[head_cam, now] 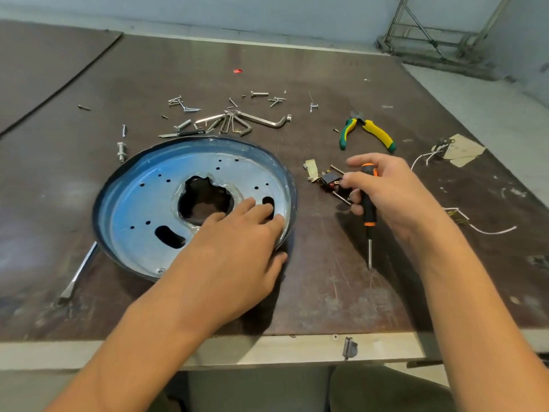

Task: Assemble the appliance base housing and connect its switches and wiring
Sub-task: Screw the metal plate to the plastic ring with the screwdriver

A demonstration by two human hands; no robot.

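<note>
A flat steel blade point(77, 273) lies on the bench point(326, 292), reaching the rim of the round blue base point(136, 203). The left hand point(237, 248) rests on the base's right side, fingers straight. Behind lie hex keys point(252, 120). Just right, the right hand point(392, 194) grips a screwdriver point(369, 212), thumb at the switch point(328, 179). Pliers point(368, 132) lie beyond and wires point(487, 231) farther right.

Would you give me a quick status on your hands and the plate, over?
Left hand flat on plate, over its right slot. Right hand grips screwdriver, by switch. Hex keys, screws beyond plate, not in the way.
</note>
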